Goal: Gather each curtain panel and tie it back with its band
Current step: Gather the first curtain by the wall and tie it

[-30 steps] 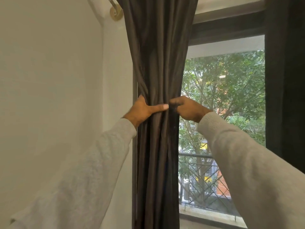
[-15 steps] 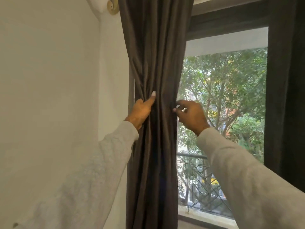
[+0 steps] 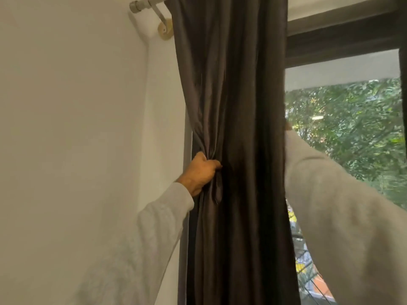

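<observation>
Near: two grey sleeves reach up from the bottom corners, the left sleeve [image 3: 141, 245] toward the wall side, the right sleeve [image 3: 343, 216] toward the window side.

Left hand [image 3: 199, 173] has its fingers curled tight on a bunch of folds at the wall-side edge of the dark grey curtain panel [image 3: 237, 128]; the fabric puckers into creases right above the knuckles. Right hand [image 3: 287, 126] is almost all hidden behind the panel's window-side edge, only a sliver of skin shows above the cuff, so cannot tell if its fingers are apart or gripping cloth.

The panel hangs from the curtain rod [image 3: 143, 3] at top left, roughly gathered into a loose vertical column between the wall [image 3: 66, 128] and the window pane. No tie-back band visible anywhere; can't tell if one is behind the fabric.

Far: dark window frame [image 3: 341, 42] above, green trees [image 3: 352, 128] outside, bit of railing lower right.

Step judged: gathering this panel, early in the task, nothing tied yet. Next move likely calls for pulling the window-side edge in toward the left hand's bunch, squeezing the column tight, then finding the band and wrapping it round while one hand keeps the folds pinned. Risk: folds slip loose if the left grip eases.
</observation>
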`<action>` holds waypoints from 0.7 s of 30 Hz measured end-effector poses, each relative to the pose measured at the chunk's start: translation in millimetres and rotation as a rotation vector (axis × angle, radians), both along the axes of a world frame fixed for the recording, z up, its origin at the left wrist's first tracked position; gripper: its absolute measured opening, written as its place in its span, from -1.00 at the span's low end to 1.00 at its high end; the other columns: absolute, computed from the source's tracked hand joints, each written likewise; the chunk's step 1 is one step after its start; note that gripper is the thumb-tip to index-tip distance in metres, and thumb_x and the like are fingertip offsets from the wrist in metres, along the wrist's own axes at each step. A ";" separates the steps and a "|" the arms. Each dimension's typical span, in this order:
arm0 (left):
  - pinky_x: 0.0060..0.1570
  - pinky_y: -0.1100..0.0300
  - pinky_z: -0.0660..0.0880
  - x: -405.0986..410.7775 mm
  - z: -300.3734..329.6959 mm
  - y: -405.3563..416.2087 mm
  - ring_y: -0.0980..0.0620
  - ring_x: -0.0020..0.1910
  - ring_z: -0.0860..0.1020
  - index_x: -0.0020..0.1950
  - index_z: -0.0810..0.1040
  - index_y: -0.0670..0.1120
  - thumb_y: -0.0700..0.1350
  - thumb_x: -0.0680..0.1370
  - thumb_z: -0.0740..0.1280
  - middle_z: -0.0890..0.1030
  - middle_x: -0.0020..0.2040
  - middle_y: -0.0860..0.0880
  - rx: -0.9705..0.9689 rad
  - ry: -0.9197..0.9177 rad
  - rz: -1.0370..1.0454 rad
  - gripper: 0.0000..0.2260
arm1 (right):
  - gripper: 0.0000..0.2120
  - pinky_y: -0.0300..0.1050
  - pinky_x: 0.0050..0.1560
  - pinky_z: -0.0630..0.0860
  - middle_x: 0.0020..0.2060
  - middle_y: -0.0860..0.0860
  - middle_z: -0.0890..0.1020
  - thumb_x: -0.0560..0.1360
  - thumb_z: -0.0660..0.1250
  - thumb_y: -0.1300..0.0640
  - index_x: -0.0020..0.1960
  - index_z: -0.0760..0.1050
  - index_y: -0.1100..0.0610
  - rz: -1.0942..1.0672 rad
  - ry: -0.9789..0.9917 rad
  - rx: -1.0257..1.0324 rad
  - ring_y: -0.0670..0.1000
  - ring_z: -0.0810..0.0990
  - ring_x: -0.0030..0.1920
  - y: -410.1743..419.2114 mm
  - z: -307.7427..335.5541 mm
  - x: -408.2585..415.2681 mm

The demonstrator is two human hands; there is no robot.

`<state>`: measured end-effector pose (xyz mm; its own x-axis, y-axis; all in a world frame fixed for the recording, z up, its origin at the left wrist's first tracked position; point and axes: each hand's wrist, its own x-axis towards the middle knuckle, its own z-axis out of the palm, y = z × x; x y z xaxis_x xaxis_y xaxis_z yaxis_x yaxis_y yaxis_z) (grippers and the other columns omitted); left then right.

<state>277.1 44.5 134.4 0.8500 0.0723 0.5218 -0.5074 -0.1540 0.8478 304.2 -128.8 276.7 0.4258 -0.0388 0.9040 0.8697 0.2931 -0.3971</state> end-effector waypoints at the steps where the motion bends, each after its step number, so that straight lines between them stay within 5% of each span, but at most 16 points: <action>1: 0.37 -0.13 0.60 -5.6 0.9 -1.6 -0.19 0.25 0.69 0.47 0.52 -0.12 -0.08 0.58 0.48 0.68 0.32 -0.16 -0.045 -0.012 -0.092 -0.54 | -0.64 -0.11 0.38 0.54 0.33 0.07 0.65 0.72 0.22 -0.15 0.45 0.48 -0.05 -0.121 -0.005 -0.001 0.02 0.63 0.33 6.2 13.0 -13.5; 4: 0.48 -0.09 0.50 -25.1 0.5 -3.3 -0.14 0.38 0.64 0.50 0.57 -0.12 0.22 0.72 0.26 0.67 0.39 -0.16 -0.253 -0.016 -0.439 -0.49 | -0.34 -0.04 0.43 0.47 0.43 0.15 0.53 0.57 0.44 -0.06 0.62 0.32 -0.04 -0.676 -0.137 -0.206 0.15 0.53 0.41 21.5 20.0 -39.4; 7: 0.51 -0.13 0.45 -19.5 -3.4 1.0 -0.19 0.44 0.60 0.53 0.55 -0.12 0.30 0.59 0.36 0.63 0.44 -0.21 -0.271 -0.053 -0.545 -0.34 | -0.40 0.02 0.33 0.51 0.32 0.21 0.58 0.51 0.38 0.20 0.55 0.43 0.05 -0.901 -0.167 -0.388 0.28 0.57 0.30 35.4 26.6 -31.8; 10: 0.36 -0.16 0.60 4.6 -6.2 -5.9 -0.19 0.28 0.69 0.38 0.63 -0.16 0.00 0.40 0.71 0.73 0.25 -0.17 -0.020 -0.110 -0.262 -0.39 | -0.62 0.03 0.21 0.57 0.16 0.16 0.66 0.51 0.27 0.25 0.30 0.60 0.14 -0.856 -0.040 -0.443 0.23 0.62 0.14 44.5 40.2 -32.4; 13: 0.29 -0.04 0.65 17.1 -6.2 -8.4 -0.03 0.18 0.68 0.34 0.57 -0.10 0.04 0.33 0.69 0.70 0.17 -0.04 0.203 -0.175 -0.024 -0.35 | -0.68 -0.02 0.14 0.49 0.23 0.21 0.67 0.66 0.24 0.06 0.22 0.64 0.23 -0.658 0.056 -0.163 0.21 0.60 0.16 49.2 62.2 -48.4; 15: 0.25 0.10 0.59 8.9 -3.6 -5.8 0.03 0.16 0.62 0.33 0.50 -0.11 -0.08 0.48 0.61 0.63 0.17 -0.01 0.302 -0.179 0.043 -0.50 | -0.34 -0.01 0.37 0.47 0.45 0.12 0.54 0.62 0.28 -0.34 0.52 0.47 0.10 -0.449 0.033 0.016 0.12 0.54 0.37 53.9 76.4 -58.1; 17: 0.20 0.14 0.57 15.0 -2.1 -1.8 -0.01 0.17 0.60 0.31 0.48 -0.11 -0.15 0.57 0.52 0.60 0.14 -0.01 0.398 -0.195 0.113 -0.63 | 0.17 0.15 0.57 0.33 0.67 0.05 0.24 0.35 0.37 -0.60 0.72 0.05 0.00 -0.520 -0.005 -0.092 0.16 0.32 0.60 66.5 85.8 -63.4; 19: 0.20 0.17 0.57 13.0 0.5 -1.9 0.01 0.15 0.61 0.22 0.52 -0.09 -0.14 0.59 0.47 0.61 0.10 0.02 0.454 -0.215 0.095 -0.76 | 0.46 0.31 0.58 0.27 0.73 0.11 -0.08 0.21 0.47 -0.61 0.71 -0.29 0.03 -0.793 0.037 -0.317 0.32 0.17 0.65 82.6 90.9 -57.2; 21: 0.22 0.03 0.66 24.2 3.6 -2.7 -0.01 0.11 0.68 0.16 0.61 -0.13 0.04 0.55 0.46 0.68 0.08 0.00 0.484 -0.246 0.127 -0.70 | 0.47 0.31 0.50 0.39 0.71 0.21 -0.11 0.28 0.59 -0.43 0.69 -0.36 0.14 -1.011 0.072 -0.409 0.40 0.29 0.58 101.8 98.8 -49.1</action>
<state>301.3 41.8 138.0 0.6990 -0.1315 0.7030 -0.6337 -0.5694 0.5236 255.1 -27.0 375.5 0.4186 -0.1028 0.9023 0.6049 -0.7095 -0.3615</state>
